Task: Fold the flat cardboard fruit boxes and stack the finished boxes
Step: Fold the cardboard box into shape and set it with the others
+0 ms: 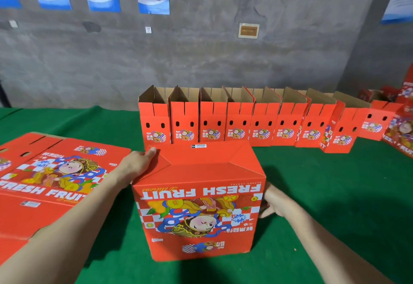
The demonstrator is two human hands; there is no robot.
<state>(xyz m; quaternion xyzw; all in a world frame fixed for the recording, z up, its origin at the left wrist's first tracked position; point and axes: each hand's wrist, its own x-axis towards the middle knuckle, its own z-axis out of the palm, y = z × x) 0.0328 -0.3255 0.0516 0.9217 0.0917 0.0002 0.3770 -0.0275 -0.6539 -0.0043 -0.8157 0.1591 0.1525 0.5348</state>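
We have the box (199, 205) in the lower middle of the frame, standing upside down on the green cloth (324, 194), its folded bottom flaps (201, 156) facing up. Our left hand (139, 165) lies flat on the left flap with straight fingers, pressing and gripping nothing. Our right hand (273, 203) rests against the right side wall with fingers loosely extended, steadying and not clasping. The main risk, as we judge it, is the flaps springing back. If they are not fully interlocked, letting go on the left could let the bottom pop open, and it would then sag once the box is turned over. Pressing too hard off-centre could crease the panel or skew the box out of square. A careless turn might also knock the row of finished boxes (223, 125) just behind, which stand close together with their tops open. Those at the right end already lean. The cardboard is corrugated, plain brown inside and glossy red outside, printed with a cartoon figure and checkered pattern. Its edges are crisp and its fold lines diagonal. The flat boxes (55, 172) at the left lie in thin, smooth sheets, while the cloth looks soft and felt-like.
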